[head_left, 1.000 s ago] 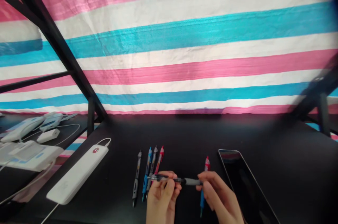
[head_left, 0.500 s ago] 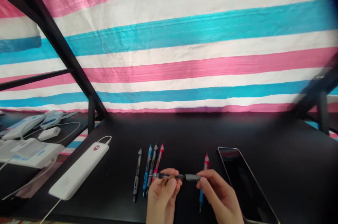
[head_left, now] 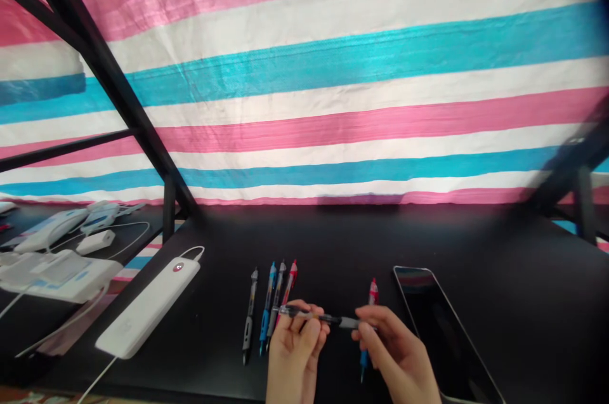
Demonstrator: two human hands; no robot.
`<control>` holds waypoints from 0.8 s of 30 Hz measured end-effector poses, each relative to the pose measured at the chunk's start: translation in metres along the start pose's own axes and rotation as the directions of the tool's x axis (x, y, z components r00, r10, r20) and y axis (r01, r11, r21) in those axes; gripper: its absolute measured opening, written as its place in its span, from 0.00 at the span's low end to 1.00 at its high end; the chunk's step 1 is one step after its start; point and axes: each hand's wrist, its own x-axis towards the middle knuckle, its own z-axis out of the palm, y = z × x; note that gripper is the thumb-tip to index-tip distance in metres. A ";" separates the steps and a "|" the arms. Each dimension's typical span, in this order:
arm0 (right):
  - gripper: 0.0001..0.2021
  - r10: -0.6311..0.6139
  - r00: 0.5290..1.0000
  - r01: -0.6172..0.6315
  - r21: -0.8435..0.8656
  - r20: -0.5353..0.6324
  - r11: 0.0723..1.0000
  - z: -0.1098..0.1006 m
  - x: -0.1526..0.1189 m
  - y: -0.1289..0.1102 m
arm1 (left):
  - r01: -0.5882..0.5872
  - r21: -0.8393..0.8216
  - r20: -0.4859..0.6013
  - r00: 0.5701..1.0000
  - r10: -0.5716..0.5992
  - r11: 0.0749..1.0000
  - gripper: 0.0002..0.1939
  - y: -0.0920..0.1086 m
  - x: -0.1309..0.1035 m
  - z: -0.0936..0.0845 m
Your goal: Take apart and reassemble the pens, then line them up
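Note:
A clear-barrelled pen point(head_left: 332, 319) with a grey grip lies crosswise between my two hands, above the black table point(head_left: 333, 239). My left hand point(head_left: 297, 347) pinches its barrel between thumb and fingers. At the grey end, my right hand point(head_left: 394, 347) has its thumb and fingertips closed on the pen. Under my right hand lies a pen with a red top and a blue lower part point(head_left: 373, 293), partly covered. Left of my left hand are a grey pen point(head_left: 250, 318), a blue pen point(head_left: 267, 309), another grey pen point(head_left: 277, 299) and a red pen point(head_left: 290, 283), the last two partly hidden.
A smartphone point(head_left: 442, 328) lies right of my right hand. At left sits a white power bank point(head_left: 150, 302) with a cable. Chargers and cables point(head_left: 71, 277) cover a side surface. Black frame bars point(head_left: 118, 87) and a striped sheet point(head_left: 356, 131) stand behind.
The held pen now slopes a little more, its left end raised and its grey end lower. Both hands keep their hold. The view has shifted slightly.

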 end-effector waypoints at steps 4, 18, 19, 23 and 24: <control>0.17 -0.031 0.987 0.042 0.064 -0.156 0.997 0.007 -0.003 -0.008 | 0.005 -0.006 -0.003 1.000 -0.005 1.000 0.24 -0.001 -0.001 -0.001; 0.14 0.032 0.973 0.027 0.253 -0.229 0.967 -0.010 -0.001 0.006 | -0.060 -0.114 0.012 0.998 0.062 0.992 0.20 -0.003 0.000 -0.008; 0.13 0.030 0.974 0.033 0.269 -0.225 0.962 -0.012 -0.001 0.007 | -0.063 -0.123 0.012 0.998 0.065 0.990 0.20 -0.003 0.001 -0.010; 0.11 0.031 0.972 0.053 0.350 -0.231 0.935 -0.015 -0.001 0.008 | -0.049 -0.144 0.019 0.998 0.053 0.988 0.19 -0.004 0.003 -0.012; 0.11 0.035 0.971 0.055 0.364 -0.238 0.930 -0.014 -0.001 0.007 | -0.045 -0.145 0.022 0.999 0.049 0.988 0.19 -0.004 0.004 -0.012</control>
